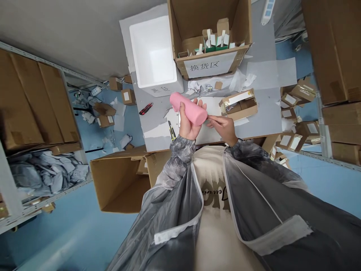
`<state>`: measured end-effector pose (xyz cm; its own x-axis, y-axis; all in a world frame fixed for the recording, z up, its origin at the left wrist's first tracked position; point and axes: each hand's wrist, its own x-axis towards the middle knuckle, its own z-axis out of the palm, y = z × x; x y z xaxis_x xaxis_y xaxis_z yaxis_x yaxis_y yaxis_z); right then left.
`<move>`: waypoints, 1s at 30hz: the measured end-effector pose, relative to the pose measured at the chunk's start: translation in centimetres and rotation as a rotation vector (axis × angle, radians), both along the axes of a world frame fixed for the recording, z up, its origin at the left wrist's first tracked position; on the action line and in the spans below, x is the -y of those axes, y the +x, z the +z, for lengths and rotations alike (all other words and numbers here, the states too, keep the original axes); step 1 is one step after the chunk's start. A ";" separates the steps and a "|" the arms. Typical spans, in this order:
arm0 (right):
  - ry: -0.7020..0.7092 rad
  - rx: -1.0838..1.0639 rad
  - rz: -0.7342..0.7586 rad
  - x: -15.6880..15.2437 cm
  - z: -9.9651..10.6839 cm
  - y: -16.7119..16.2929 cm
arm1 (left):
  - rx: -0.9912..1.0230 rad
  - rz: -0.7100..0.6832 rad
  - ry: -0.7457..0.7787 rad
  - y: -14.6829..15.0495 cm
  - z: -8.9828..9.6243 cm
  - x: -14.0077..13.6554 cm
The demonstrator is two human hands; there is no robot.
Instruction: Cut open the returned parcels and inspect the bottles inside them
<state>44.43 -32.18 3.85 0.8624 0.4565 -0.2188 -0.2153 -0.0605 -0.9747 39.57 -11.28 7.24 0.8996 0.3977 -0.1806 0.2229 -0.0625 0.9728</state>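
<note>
A pink cylinder [188,108], which looks like a bottle, lies tilted across my left hand [187,126]. The thumb is on its near side and the fingertips show behind it. My right hand [224,128] is closed in a pinch close to the lower right end of the cylinder. Whatever lies between those fingertips is too small to make out. Right of the cylinder stands an open small carton [239,104]. White paper is spread under and around both hands.
On the grey table [152,131] are a red cutter [146,108], a yellow-and-black cutter [172,131] and a white foam box [176,84]. A large carton [180,67] with small boxes stands at the back. An open carton [121,184] sits below left; stocked shelves flank both sides.
</note>
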 end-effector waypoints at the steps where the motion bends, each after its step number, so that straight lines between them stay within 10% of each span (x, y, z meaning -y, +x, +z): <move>1: -0.038 0.029 0.015 0.1 -1.0 0.6 | 0.011 0.017 -0.070 -0.3 0.4 -0.3; 8: -0.609 0.263 0.224 -2.0 -9.7 3.9 | -0.099 0.038 -0.150 -2.3 5.0 -0.7; 13: -0.573 0.215 0.312 -4.4 -13.3 3.0 | -0.093 -0.007 -0.156 -3.7 6.3 -0.9; 25: -0.637 0.370 0.379 -4.6 -13.5 3.0 | -0.012 0.310 0.011 -8.4 6.0 -1.4; 30: -0.694 0.331 0.375 -4.4 -12.5 2.8 | 0.067 0.330 0.181 -9.1 2.8 -1.7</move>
<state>47.25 -27.77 -8.69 0.7499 0.5802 -0.3178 0.2277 -0.6774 -0.6995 30.50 -9.55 10.07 0.7250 0.6883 -0.0263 0.1961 -0.1696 0.9658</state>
